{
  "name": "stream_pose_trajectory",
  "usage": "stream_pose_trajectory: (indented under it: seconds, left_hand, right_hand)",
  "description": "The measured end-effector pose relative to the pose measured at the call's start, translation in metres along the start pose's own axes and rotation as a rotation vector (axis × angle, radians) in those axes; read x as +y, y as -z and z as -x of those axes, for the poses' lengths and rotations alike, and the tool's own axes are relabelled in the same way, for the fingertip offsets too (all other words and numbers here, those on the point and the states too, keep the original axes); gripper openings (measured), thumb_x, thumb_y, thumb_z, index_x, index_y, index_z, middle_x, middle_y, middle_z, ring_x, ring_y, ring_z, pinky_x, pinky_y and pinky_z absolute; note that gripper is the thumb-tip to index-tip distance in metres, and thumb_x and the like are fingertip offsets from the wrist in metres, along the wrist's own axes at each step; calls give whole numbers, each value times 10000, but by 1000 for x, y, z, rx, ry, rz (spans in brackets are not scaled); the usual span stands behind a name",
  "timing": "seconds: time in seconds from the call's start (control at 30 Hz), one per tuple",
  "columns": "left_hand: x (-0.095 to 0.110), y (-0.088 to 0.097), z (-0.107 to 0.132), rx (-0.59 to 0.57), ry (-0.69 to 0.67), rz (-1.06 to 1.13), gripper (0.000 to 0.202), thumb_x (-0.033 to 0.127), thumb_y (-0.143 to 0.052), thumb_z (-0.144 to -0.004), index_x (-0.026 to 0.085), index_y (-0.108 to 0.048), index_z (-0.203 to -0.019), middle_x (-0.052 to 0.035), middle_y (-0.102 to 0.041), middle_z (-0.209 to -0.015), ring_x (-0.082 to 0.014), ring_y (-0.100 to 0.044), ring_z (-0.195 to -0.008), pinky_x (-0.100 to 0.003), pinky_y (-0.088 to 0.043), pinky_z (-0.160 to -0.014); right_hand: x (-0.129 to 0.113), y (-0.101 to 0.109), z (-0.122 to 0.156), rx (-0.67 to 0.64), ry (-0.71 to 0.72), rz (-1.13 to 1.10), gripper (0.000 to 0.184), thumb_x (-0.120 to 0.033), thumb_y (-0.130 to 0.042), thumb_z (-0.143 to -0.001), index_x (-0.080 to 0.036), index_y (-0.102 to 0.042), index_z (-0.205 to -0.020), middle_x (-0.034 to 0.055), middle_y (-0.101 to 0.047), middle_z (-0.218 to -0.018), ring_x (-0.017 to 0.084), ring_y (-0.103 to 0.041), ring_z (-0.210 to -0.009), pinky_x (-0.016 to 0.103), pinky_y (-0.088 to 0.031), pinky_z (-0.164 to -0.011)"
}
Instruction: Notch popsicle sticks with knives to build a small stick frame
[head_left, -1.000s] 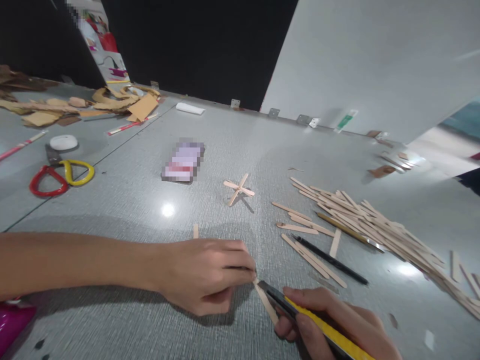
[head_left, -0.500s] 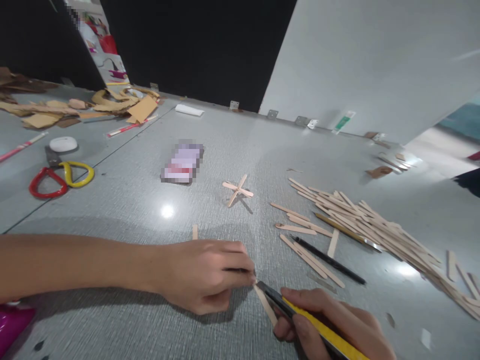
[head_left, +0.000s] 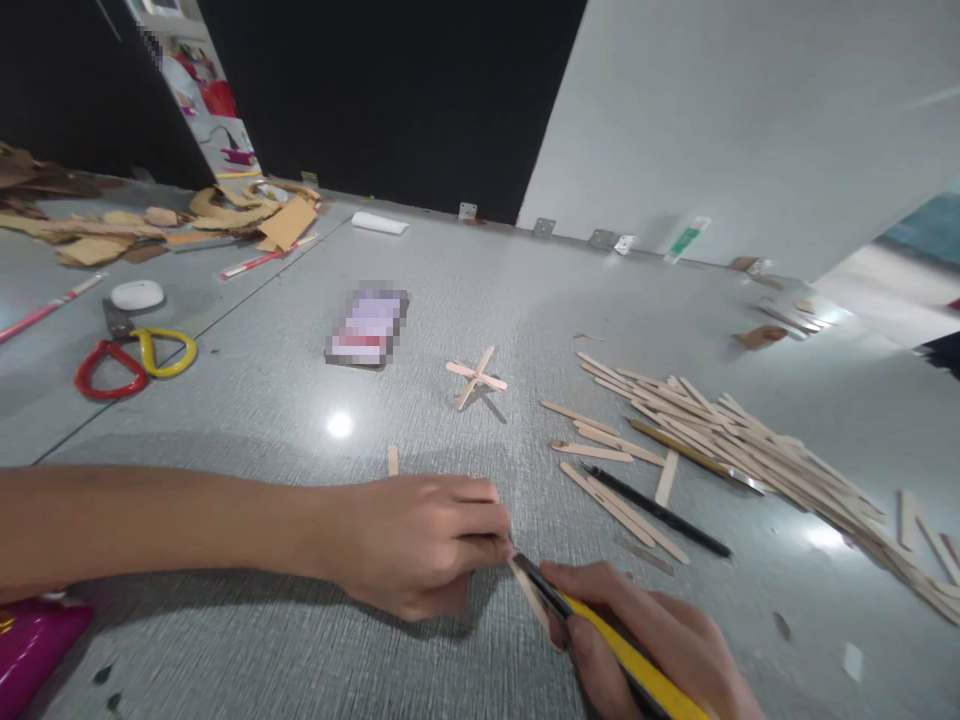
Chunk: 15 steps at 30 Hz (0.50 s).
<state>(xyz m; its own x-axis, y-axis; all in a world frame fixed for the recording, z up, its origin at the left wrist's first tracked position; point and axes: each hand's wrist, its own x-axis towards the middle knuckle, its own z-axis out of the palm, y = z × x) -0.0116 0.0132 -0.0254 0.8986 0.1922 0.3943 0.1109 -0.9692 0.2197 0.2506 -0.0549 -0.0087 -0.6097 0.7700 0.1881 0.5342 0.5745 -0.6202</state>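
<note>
My left hand (head_left: 431,545) rests on the grey table, its fingertips pinched on the upper end of a wooden craft stick (head_left: 531,597). Wrapped around a yellow and black utility knife (head_left: 600,640) is my right hand (head_left: 652,630). The blade tip meets the stick right beside my left fingertips, and the stick's lower end runs under my right fingers. Another craft stick (head_left: 393,460) pokes out behind my left hand, mostly hidden. Farther back stands a small cross of joined craft sticks (head_left: 476,377).
A heap of craft sticks (head_left: 720,430) lies to the right, near a black pen (head_left: 660,510) and a brown-handled tool (head_left: 694,455). Scissors (head_left: 135,355), a pixelated phone-like object (head_left: 367,327) and cardboard scraps (head_left: 247,215) lie left. A purple packet (head_left: 37,650) sits front left.
My right hand and the utility knife have shifted slightly left and up along the stick. My left hand keeps its pinch. The view has moved a little.
</note>
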Motion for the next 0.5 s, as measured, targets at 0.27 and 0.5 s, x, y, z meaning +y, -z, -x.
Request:
stream_pose_trajectory:
  seconds: [0.27, 0.5]
  left_hand:
    - [4, 1, 0, -30, -14, -99, 239, 111, -565, -897, 15, -717, -1053, -120, -664, -958, -240, -570, -870, -354, -564, -822]
    - [5, 5, 1, -89, 15, -101, 311, 138, -572, -889, 21, -685, -1154, -136, -668, -1039, -258, -579, -946, -370, -564, -890]
  right_hand:
    - [-5, 7, -8, -44, -23, -43, 132, -203, -409, -1063, -241, -534, -1040, -56, -569, -663, 117, -526, -482, 253, -402, -479]
    - [-1, 0, 3, 37, -6, -26, 137, -181, -454, -1037, -239, -575, -1066, -38, -625, -667, 123, -575, -469, 263, -417, -478]
